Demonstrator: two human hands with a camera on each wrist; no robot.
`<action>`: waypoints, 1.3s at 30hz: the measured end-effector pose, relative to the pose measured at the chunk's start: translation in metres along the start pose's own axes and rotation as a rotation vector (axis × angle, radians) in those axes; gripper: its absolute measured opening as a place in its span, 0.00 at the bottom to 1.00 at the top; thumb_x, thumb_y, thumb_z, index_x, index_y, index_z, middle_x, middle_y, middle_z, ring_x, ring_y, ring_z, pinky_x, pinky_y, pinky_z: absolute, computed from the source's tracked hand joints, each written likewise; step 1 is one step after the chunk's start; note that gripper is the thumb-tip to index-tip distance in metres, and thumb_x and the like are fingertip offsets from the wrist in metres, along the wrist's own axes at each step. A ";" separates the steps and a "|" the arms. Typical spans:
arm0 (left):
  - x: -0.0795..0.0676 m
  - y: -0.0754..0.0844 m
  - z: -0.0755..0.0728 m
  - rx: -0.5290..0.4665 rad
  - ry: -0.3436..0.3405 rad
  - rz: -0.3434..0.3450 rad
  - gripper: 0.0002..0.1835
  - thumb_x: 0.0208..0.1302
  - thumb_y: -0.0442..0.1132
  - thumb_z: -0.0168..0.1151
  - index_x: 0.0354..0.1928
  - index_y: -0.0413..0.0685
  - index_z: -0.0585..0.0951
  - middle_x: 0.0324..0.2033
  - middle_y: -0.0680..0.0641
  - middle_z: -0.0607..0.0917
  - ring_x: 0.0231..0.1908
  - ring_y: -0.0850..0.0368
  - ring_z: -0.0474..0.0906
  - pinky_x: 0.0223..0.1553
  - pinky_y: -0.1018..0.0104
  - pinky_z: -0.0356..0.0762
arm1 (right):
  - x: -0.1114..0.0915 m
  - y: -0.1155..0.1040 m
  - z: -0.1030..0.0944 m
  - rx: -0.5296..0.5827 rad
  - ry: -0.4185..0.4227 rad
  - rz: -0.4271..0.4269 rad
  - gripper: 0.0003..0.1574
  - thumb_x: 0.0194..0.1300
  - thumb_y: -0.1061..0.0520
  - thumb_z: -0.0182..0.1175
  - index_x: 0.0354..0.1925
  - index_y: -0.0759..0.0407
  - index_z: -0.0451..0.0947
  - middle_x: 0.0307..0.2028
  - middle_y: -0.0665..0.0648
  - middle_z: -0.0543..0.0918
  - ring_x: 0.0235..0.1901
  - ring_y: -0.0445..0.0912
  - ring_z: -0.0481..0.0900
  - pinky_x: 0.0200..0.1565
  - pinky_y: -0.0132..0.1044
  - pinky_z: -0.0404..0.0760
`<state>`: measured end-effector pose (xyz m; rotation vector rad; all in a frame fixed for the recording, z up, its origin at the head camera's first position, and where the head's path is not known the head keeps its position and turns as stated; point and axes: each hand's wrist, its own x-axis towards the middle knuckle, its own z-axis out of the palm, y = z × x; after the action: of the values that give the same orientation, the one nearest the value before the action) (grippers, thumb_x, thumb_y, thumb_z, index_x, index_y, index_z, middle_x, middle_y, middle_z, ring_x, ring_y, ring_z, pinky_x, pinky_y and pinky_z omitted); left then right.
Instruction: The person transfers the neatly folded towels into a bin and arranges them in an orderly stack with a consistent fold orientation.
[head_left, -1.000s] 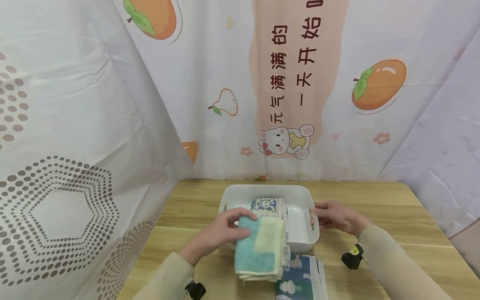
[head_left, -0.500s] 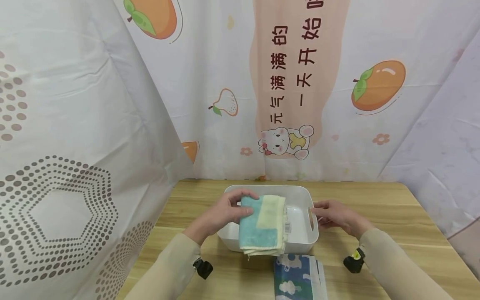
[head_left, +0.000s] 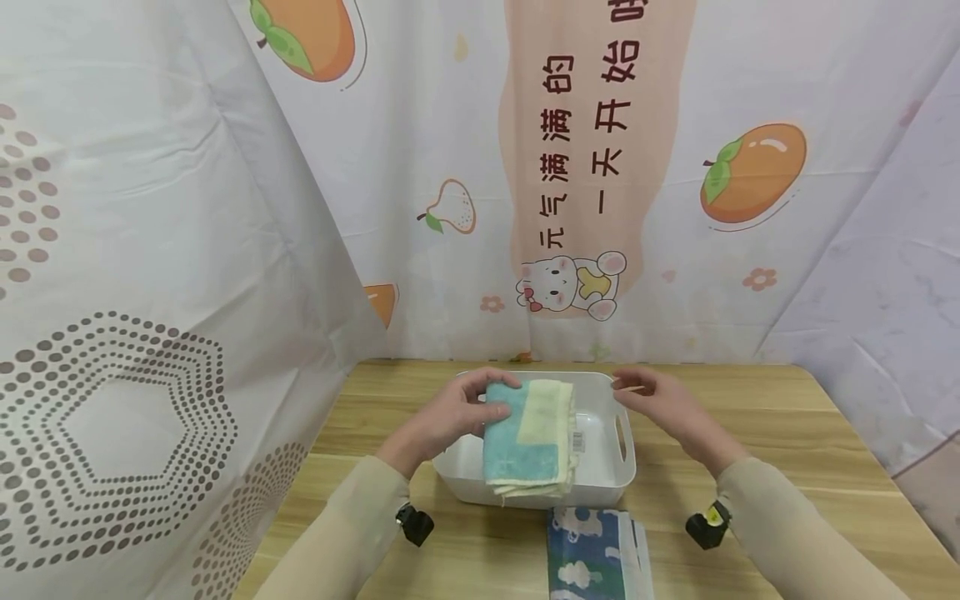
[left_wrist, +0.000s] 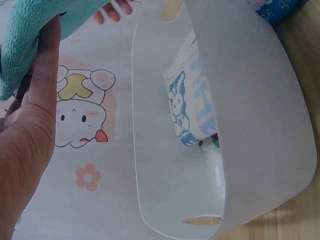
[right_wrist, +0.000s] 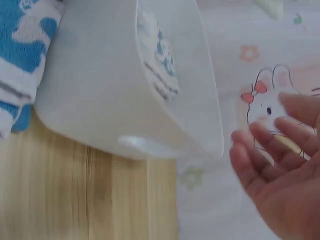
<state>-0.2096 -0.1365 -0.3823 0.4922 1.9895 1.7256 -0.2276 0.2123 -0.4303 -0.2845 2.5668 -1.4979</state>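
Note:
My left hand pinches a folded teal and cream towel by its left edge, holding it above the white plastic basket. In the left wrist view part of the teal towel hangs from the fingers. Inside the basket lies a folded white towel with a blue bear pattern; the held towel hides it in the head view. My right hand is raised by the basket's right rim, holding nothing, its fingers loosely bent in the right wrist view.
A folded blue and green patterned towel lies on the wooden table in front of the basket. Behind the table hangs a printed curtain. Another patterned sheet hangs along the left side.
My left hand has lifted the teal and cream towel up and slightly right over the basket. My right hand has let go of the basket's right handle and risen.

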 end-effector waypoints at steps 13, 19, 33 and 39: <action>0.009 -0.001 0.004 -0.052 -0.009 0.050 0.21 0.70 0.40 0.67 0.63 0.52 0.78 0.56 0.42 0.79 0.45 0.49 0.83 0.42 0.54 0.87 | -0.012 -0.027 0.023 0.326 -0.214 -0.136 0.45 0.76 0.51 0.59 0.81 0.41 0.48 0.76 0.63 0.62 0.66 0.61 0.74 0.66 0.56 0.74; 0.013 -0.002 0.005 -0.085 0.019 0.071 0.20 0.71 0.39 0.65 0.63 0.51 0.77 0.58 0.43 0.77 0.46 0.49 0.82 0.43 0.54 0.86 | -0.016 -0.031 0.030 0.407 -0.274 -0.185 0.53 0.75 0.58 0.60 0.81 0.37 0.38 0.77 0.66 0.54 0.69 0.66 0.69 0.63 0.55 0.76; 0.021 -0.006 0.005 -0.088 0.196 0.076 0.19 0.70 0.36 0.66 0.62 0.52 0.79 0.59 0.43 0.77 0.50 0.50 0.82 0.45 0.54 0.87 | -0.023 -0.032 0.047 0.260 -0.217 -0.315 0.53 0.70 0.60 0.67 0.79 0.39 0.48 0.66 0.70 0.61 0.55 0.59 0.80 0.51 0.38 0.84; 0.023 -0.006 0.009 -0.025 0.268 0.060 0.22 0.69 0.38 0.68 0.63 0.54 0.79 0.61 0.45 0.78 0.51 0.51 0.84 0.45 0.56 0.87 | -0.024 -0.033 0.055 0.202 -0.166 -0.311 0.48 0.71 0.58 0.65 0.78 0.41 0.52 0.65 0.68 0.56 0.57 0.61 0.79 0.47 0.37 0.84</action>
<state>-0.2236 -0.1178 -0.3916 0.3297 2.1508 1.9370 -0.1887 0.1554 -0.4273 -0.7742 2.2984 -1.7364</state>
